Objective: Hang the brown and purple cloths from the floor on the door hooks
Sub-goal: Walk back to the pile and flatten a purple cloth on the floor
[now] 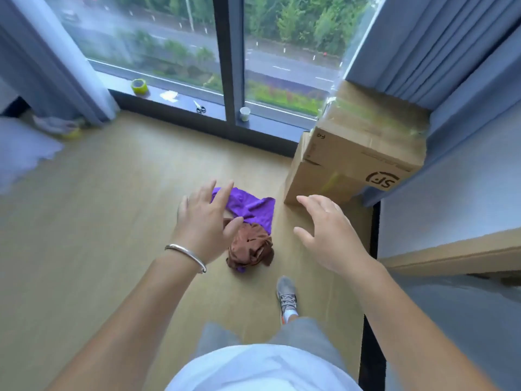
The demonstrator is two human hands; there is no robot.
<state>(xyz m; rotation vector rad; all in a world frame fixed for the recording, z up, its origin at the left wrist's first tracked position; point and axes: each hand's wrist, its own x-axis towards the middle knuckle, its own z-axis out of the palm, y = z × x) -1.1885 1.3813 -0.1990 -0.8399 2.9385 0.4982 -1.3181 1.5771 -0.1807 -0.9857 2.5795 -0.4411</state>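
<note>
While both arms are stretched forward and down, nothing is held in either hand. The left hand (205,218), with a silver bangle (186,256) on its wrist, is spread with fingers apart; in this view its fingertips overlap the far-left corner of the purple cloth (249,206) and its thumb points at the top of the brown cloth (251,248). Whether cloth is actually touched cannot be told, since the hand may be well above the floor. The right hand (328,235) is likewise open, fingers splayed, and is seen to the right of the brown cloth with bare floor (98,221) showing between them.

The brown cloth is taken as the landmark. It lies bunched in a heap on the floor, between the two hands and slightly nearer the left one. Beyond it and touching it, the purple cloth is spread flatter, its long axis running away from the heap towards the window (169,52); a small purple edge also shows under the heap's near side. To the right of and beyond the heap a cardboard box (358,153) stands. Nearer than the heap, a grey shoe (287,296) is planted.

By this layout, the left hand is judged better placed for the first grasp, straight down and slightly right. No door hooks are in view.
</note>
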